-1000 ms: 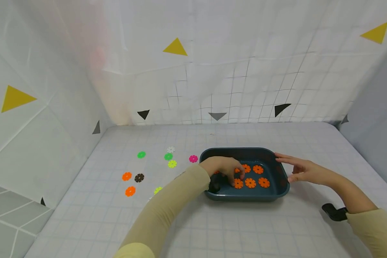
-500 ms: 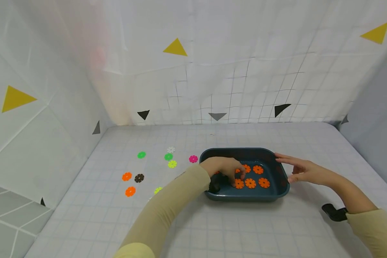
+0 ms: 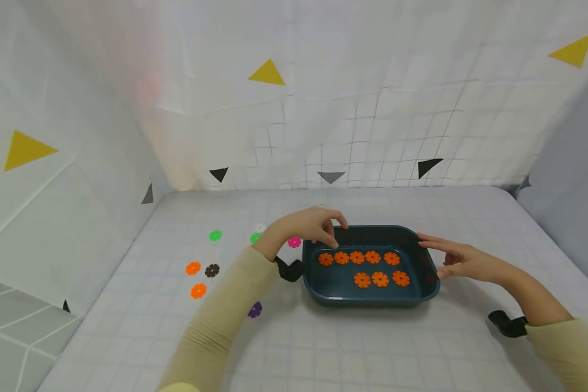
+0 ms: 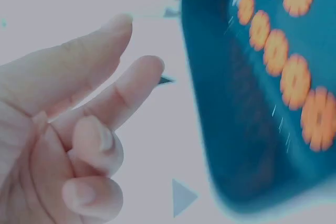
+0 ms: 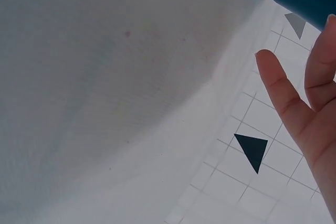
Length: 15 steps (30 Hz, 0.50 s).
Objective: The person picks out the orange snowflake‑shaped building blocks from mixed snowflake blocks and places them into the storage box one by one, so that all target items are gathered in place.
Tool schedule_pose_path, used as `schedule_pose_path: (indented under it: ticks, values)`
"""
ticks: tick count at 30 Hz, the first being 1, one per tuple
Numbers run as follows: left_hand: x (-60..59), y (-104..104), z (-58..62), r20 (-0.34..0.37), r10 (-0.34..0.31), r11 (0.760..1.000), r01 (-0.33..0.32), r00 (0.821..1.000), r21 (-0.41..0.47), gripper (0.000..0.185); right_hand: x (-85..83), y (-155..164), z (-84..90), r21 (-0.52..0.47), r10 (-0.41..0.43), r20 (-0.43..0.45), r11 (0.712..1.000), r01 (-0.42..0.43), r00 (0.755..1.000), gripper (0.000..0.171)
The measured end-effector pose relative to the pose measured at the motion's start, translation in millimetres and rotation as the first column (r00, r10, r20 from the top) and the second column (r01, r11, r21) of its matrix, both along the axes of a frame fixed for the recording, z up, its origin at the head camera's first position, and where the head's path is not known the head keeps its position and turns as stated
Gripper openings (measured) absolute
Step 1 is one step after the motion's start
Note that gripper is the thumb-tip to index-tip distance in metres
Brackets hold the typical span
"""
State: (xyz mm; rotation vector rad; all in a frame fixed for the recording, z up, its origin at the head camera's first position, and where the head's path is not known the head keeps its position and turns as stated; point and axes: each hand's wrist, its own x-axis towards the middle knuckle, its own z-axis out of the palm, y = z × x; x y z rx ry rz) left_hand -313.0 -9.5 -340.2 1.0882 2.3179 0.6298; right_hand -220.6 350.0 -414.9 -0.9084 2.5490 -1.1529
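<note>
Eight orange flower-shaped plastic discs [image 3: 362, 267] sit flat in your dark teal rectangular plastic tray [image 3: 423, 291]: five in a row along the far side, three in a row nearer you, toward the right end. Tray's long axis runs left-right across the white gridded counter [image 3: 362, 348].

Your left hand [image 3: 310, 224] is above the tray's far-left corner, off the discs. Head view shows fingers loosely bent, tips pointing down toward the rim; wrist view shows two fingers extended and two curled, holding nothing that I can see. The tray and its orange row lie to the right of that hand.

Your right hand [image 3: 454, 258] is at the tray's right short wall, fingers straight and spread, tips on or just at the rim; can't confirm actual contact from these views. Not gripping.

Loose discs all lie left of the tray, so the left hand is the nearer one:
- pink flower-shaped disc [image 3: 294, 242] just off the tray's far-left corner, right below the left hand, closest of all
- green flower-shaped disc [image 3: 255, 238] and white flower-shaped disc [image 3: 260, 227] just beyond the left wrist
- second green disc [image 3: 215, 236] further left
- two loose orange discs [image 3: 193, 268] and a dark brown disc [image 3: 212, 270] well left
- purple disc [image 3: 255, 310] beside your left forearm

Right hand is well apart from all of these, tray in between
</note>
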Motion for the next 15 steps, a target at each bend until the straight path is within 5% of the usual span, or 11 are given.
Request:
schedule_pose_path:
  ticks: [6,15]
  values:
    - [-6.6,-70.1,8.1,-0.037,0.159,0.987,-0.159,0.987,0.004,0.039,-0.4,-1.4,1.1,-0.003,0.008,-0.004,1.000,-0.008,1.000,0.058]
    - [-8.3,-175.9,-12.0,-0.080,0.380,0.923,-0.384,0.921,-0.030,0.040,0.2,-1.4,3.1,-0.006,0.016,-0.005,1.000,-0.016,1.000,0.059]
